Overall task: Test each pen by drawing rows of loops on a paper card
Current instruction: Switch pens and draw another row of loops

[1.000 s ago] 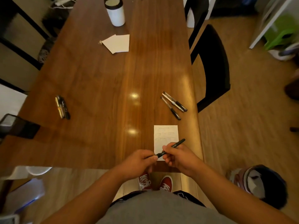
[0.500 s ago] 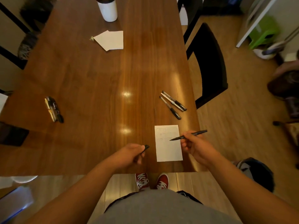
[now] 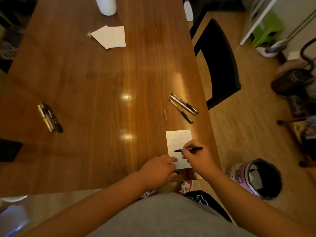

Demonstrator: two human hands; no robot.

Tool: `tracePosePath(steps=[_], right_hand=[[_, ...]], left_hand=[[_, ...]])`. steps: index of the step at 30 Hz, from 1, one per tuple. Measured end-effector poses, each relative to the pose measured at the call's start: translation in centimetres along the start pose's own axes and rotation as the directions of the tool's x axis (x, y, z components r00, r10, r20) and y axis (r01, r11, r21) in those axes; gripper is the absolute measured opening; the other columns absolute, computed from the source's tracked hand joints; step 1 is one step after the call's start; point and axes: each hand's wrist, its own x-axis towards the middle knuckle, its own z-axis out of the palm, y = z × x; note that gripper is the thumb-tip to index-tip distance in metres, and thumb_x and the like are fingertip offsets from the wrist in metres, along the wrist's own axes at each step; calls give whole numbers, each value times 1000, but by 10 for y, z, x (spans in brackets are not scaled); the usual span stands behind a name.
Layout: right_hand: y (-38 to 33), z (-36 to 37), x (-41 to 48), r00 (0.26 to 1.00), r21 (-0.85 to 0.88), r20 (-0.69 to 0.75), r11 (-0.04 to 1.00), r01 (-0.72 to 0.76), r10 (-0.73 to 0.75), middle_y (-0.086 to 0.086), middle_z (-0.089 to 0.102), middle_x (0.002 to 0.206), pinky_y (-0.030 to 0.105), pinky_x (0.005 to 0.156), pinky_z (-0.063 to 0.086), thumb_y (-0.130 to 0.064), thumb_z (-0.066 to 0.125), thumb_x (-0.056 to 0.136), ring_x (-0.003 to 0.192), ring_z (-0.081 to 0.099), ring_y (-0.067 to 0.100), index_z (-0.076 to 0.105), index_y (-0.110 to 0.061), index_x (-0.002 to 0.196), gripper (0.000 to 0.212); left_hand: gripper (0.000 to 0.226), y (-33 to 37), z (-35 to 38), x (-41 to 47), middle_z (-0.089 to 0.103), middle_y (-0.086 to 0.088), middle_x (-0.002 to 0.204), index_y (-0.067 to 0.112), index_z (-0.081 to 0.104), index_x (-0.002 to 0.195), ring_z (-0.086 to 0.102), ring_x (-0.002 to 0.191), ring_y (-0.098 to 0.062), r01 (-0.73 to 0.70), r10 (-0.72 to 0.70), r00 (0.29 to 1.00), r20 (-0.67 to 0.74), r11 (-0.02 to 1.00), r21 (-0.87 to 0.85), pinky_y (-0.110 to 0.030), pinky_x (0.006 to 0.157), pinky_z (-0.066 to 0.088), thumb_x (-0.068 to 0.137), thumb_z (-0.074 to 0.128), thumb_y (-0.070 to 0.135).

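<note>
The right hand (image 3: pixel 198 158) pinches the pen (image 3: pixel 194 148) in its grip, tip at the card (image 3: pixel 178 139) on the counter's (image 3: pixel 102 82) near-right edge. The left hand (image 3: pixel 157 171), gripping the cap (image 3: pixel 177 172), steadies the card. Next, probably loops across bare paper.

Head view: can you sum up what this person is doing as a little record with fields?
Right hand: grips black pen, tip over paper card
Left hand: fingertips on the card's near edge; dark cap-like piece beside it, grip unclear
Card: faint loop rows on its far part; lies on table
Spare pens: three pens beyond the card; markers far left
</note>
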Motion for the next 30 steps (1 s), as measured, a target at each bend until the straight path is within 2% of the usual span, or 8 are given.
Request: tracePosePath(steps=[3, 11, 15, 20, 25, 30], right_hand=[[4, 4, 1, 999, -62, 37, 997, 36, -34, -12, 65, 84, 15, 68, 47, -15, 66, 89, 83, 64, 9, 59, -30, 82, 17], [14, 4, 10, 993, -66, 83, 993, 93, -87, -18, 65, 86, 13, 72, 50, -16, 68, 89, 85, 63, 4, 62, -30, 87, 15], [15, 6, 13, 983, -103, 138, 985, 137, -122, -26, 63, 85, 5, 64, 48, -17, 67, 90, 87, 60, -6, 62, -33, 86, 17], [12, 6, 16, 975, -146, 184, 977, 153, -125, -19, 65, 86, 6, 66, 46, -19, 66, 91, 83, 62, -1, 61, -33, 87, 16], [7, 2, 22, 972, -173, 188, 969, 174, -141, -22, 62, 88, 2, 63, 41, -19, 65, 92, 84, 58, -4, 57, -35, 84, 19], [9, -5, 27, 971, -159, 183, 971, 180, -151, -22, 62, 87, -2, 60, 42, -18, 65, 91, 86, 56, -13, 58, -33, 86, 18]], left_hand=[[40, 5, 8, 5, 41, -7, 149, 14, 62, 121, 36, 135, -24, -51, 50, 998, 34, 998, 25, -41, 104, 37, 100, 41, 40], [40, 5, 27, 9, 35, -6, 153, 15, 58, 128, 27, 141, -25, -35, 29, 998, 61, 995, 92, -43, 112, 27, 101, 40, 39], [40, 9, 28, 9, 35, -6, 153, 17, 57, 130, 27, 142, -25, 9, -12, 999, 52, 998, 61, -43, 113, 25, 101, 40, 38], [39, 13, 26, 11, 37, -7, 151, 19, 58, 128, 33, 136, -24, 50, -53, 998, 42, 996, 70, -43, 111, 30, 101, 40, 40], [39, 17, 23, 14, 35, -8, 153, 16, 60, 125, 37, 132, -25, 50, -54, 998, 34, 993, 110, -42, 104, 36, 101, 40, 38], [39, 19, 24, 18, 38, -10, 151, 12, 61, 125, 34, 136, -25, 57, -57, 998, 4, 995, 82, -41, 113, 28, 101, 42, 36]])
